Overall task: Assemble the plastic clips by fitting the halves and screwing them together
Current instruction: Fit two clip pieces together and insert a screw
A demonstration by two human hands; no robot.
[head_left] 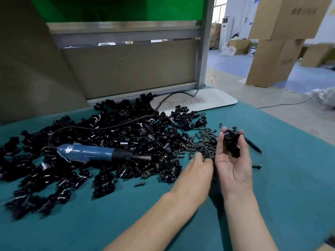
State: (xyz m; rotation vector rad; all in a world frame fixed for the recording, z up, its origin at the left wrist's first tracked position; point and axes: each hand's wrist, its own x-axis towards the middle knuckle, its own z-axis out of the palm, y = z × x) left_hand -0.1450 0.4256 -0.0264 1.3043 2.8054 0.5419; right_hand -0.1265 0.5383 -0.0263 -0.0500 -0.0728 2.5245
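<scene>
My right hand [233,160] is palm up and grips a black plastic clip [232,142] between curled fingers and thumb, just right of a heap of small dark screws [204,142]. My left hand [196,169] lies palm down with its fingertips reaching into the near edge of the screws; whether it pinches a screw is hidden. A large pile of loose black clip halves [108,142] covers the teal table [90,223] to the left. A blue electric screwdriver [94,153] lies on that pile, its bit pointing right.
The screwdriver's black cable [108,126] loops over the pile toward a white board [208,100] at the table's back. A dark pen [253,145] and a stray screw [256,167] lie right of my right hand. Cardboard boxes [272,60] stand on the floor beyond.
</scene>
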